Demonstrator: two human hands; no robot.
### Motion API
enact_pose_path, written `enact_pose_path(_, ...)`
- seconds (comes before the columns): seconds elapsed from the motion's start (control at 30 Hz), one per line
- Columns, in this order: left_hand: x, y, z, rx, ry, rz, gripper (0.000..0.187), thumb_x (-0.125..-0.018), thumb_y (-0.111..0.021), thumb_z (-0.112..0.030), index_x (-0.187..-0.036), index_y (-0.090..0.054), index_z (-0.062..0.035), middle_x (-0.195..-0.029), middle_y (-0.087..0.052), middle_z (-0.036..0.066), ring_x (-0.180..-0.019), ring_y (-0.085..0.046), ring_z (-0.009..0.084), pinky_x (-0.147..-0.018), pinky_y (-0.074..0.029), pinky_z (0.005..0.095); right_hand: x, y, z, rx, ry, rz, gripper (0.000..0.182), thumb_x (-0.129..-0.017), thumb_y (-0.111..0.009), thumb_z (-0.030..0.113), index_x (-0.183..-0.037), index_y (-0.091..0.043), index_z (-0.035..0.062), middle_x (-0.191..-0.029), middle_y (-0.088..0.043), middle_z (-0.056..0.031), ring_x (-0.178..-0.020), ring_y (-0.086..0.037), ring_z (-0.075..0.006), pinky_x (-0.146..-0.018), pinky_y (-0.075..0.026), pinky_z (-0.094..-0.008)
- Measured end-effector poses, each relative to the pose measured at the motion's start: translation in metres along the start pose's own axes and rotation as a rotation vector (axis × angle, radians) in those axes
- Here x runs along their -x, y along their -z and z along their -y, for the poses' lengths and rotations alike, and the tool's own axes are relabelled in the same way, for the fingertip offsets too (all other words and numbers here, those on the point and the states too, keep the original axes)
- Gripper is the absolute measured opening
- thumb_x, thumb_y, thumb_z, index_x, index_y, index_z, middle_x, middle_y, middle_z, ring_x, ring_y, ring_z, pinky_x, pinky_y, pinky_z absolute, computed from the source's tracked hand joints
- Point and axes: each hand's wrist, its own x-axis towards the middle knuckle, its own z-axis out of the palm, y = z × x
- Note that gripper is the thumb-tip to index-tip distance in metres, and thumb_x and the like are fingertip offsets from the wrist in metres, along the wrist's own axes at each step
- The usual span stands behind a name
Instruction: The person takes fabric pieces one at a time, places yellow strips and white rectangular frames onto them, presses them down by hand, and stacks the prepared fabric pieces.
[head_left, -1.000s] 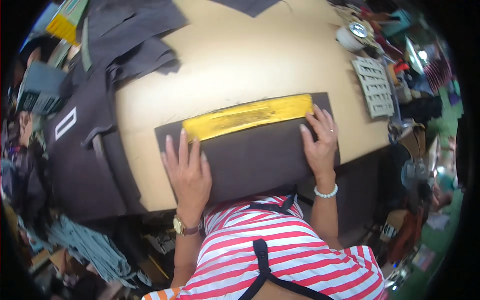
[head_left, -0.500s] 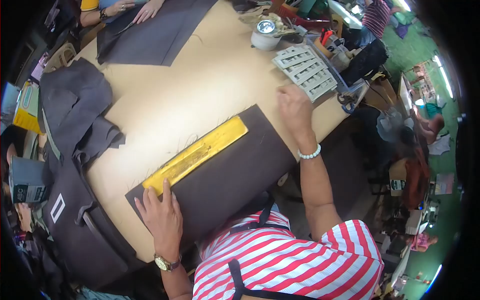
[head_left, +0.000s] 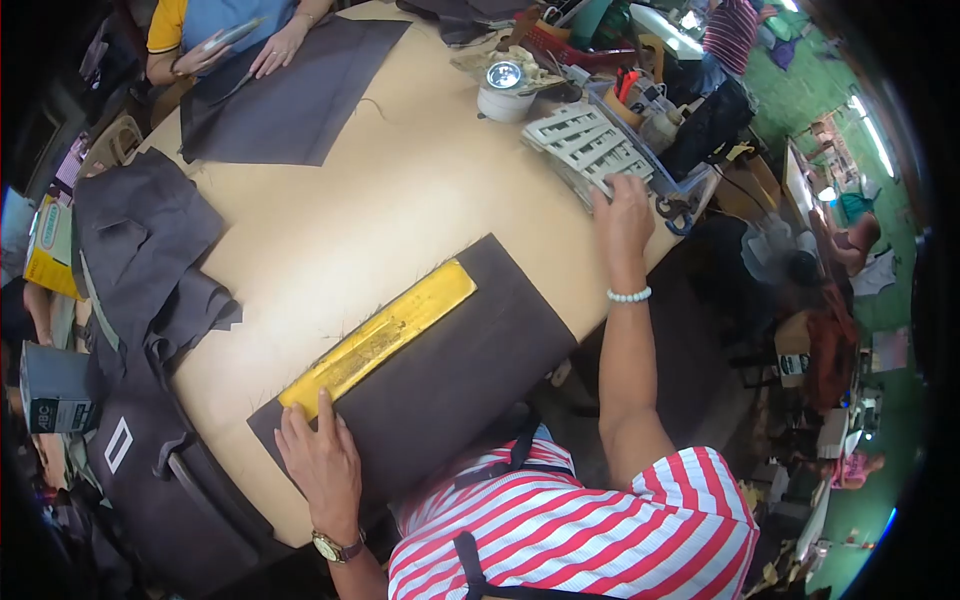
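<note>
A dark fabric piece [head_left: 450, 365] lies across the near edge of the table. Along its far edge rests a worn yellow bar [head_left: 385, 335]. My left hand [head_left: 322, 450] is open, with spread fingertips on the bar's near-left end and the fabric beside it. My right hand [head_left: 626, 215] grips the near corner of a stack of pale slotted plates [head_left: 585, 145], its fingers bent over the edge.
Crumpled dark fabric [head_left: 145, 245] lies at the left. Across the table [head_left: 350, 205], a co-worker's hands [head_left: 280, 48] hold dark cloth [head_left: 290, 105]. A white pot [head_left: 504, 100] and a tool tray [head_left: 640, 125] stand at the far right.
My right hand, a loose fist before, has moved to the slotted plates and taken hold of their corner. My left hand stays on the bar. The whole view has shifted slightly.
</note>
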Motion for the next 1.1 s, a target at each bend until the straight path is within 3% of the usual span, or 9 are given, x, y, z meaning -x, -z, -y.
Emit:
enact_pose_path(0.1,0.001,-0.001,0.0,0.013,0.0,-0.023,0.042,-0.087,-0.059,-0.014,-0.128,-0.053,-0.0061,-0.118,-0.049,0.024,-0.117,-0.047,0.038,-0.097,-0.037,0.05,-0.006,-0.002,0.003,0.024,-0.059,0.132,0.028,-0.076,-0.072,0.026,-0.093,-0.067,0.0033,-0.099,-0.061,-0.0142,-0.097,-0.059,-0.0325,-0.081,-0.048,-0.0429)
enact_pose_path(0.3,0.002,-0.004,0.001,0.034,0.001,-0.041,0.042,-0.087,-0.058,-0.013,-0.128,-0.053,-0.0056,-0.118,-0.049,0.025,-0.116,-0.047,0.0388,-0.097,-0.037,0.0491,-0.005,-0.002,0.006,-0.006,-0.042,-0.037,0.029,-0.077,-0.072,0.028,-0.093,-0.067,0.0038,-0.096,-0.059,-0.0147,-0.094,-0.058,-0.0337,-0.081,-0.047,-0.0435)
enact_pose_path(0.6,0.002,-0.006,0.003,0.041,-0.01,-0.061,0.042,-0.087,-0.059,-0.013,-0.127,-0.054,-0.0045,-0.118,-0.049,0.025,-0.115,-0.047,0.0388,-0.096,-0.038,0.0478,0.004,-0.011,0.009,0.124,0.017,0.017,0.031,-0.076,-0.072,0.025,-0.097,-0.065,0.0037,-0.095,-0.058,-0.0128,-0.092,-0.058,-0.0332,-0.082,-0.046,-0.043)
enact_pose_path(0.8,0.001,-0.003,0.003,0.051,-0.044,-0.089,0.039,-0.087,-0.058,-0.012,-0.125,-0.055,-0.0039,-0.115,-0.049,0.025,-0.112,-0.048,0.0387,-0.095,-0.038,0.047,0.015,0.001,0.0,0.035,0.082,-0.045,0.022,-0.077,-0.071,0.021,-0.092,-0.067,0.0049,-0.092,-0.062,-0.0116,-0.082,-0.062,-0.0304,-0.073,-0.05,-0.0414)
enact_pose_path(0.9,-0.005,0.001,0.001,0.056,-0.073,-0.085,0.036,-0.087,-0.058,-0.013,-0.122,-0.057,-0.0042,-0.105,-0.051,0.021,-0.105,-0.05,0.0364,-0.095,-0.038,0.0465,-0.002,0.037,-0.01,0.211,0.205,-0.315,0.013,-0.082,-0.066,0.013,-0.093,-0.07,0.0074,-0.089,-0.062,-0.0102,-0.08,-0.062,-0.0287,-0.068,-0.051,-0.0382)
enact_pose_path(0.93,-0.004,0.004,0.005,0.039,-0.052,-0.046,0.035,-0.087,-0.058,-0.014,-0.121,-0.058,-0.0044,-0.1,-0.051,0.019,-0.101,-0.051,0.0351,-0.095,-0.038,0.0461,-0.008,0.054,0.001,0.158,0.238,-0.451,0.013,-0.084,-0.064,0.01,-0.096,-0.07,0.0082,-0.088,-0.062,-0.0104,-0.08,-0.063,-0.0282,-0.068,-0.051,-0.0368)
enact_pose_path(0.97,-0.007,0.003,0.009,0.003,-0.146,-0.159,0.028,-0.087,-0.059,-0.012,-0.114,-0.061,-0.0048,-0.088,-0.049,0.015,-0.087,-0.049,0.0313,-0.08,-0.04,0.0426,-0.011,0.071,0.015,0.084,0.258,-0.512,0.013,-0.086,-0.063,0.009,-0.098,-0.069,0.0062,-0.09,-0.063,-0.0092,-0.08,-0.063,-0.0245,-0.069,-0.052,-0.0346)
enact_pose_path(1.0,-0.008,0.002,0.014,0.025,-0.154,-0.149,0.025,-0.087,-0.058,-0.011,-0.111,-0.061,-0.0049,-0.088,-0.05,0.014,-0.087,-0.05,0.0312,-0.08,-0.041,0.042,-0.008,0.084,0.028,0.007,0.271,-0.573,0.014,-0.088,-0.062,0.008,-0.099,-0.069,0.0042,-0.091,-0.064,-0.0079,-0.08,-0.063,-0.0208,-0.069,-0.052,-0.0324)
enact_pose_path(1.1,-0.017,0.001,0.022,0.145,-0.165,-0.115,0.018,-0.087,-0.058,-0.009,-0.103,-0.062,-0.0046,-0.088,-0.052,0.014,-0.086,-0.053,0.0312,-0.077,-0.042,0.0406,0.013,0.093,0.064,-1.071,-0.014,-0.274,0.025,-0.091,-0.061,0.007,-0.114,-0.061,-0.004,-0.097,-0.064,-0.0039,-0.083,-0.06,-0.0089,-0.069,-0.05,-0.025)
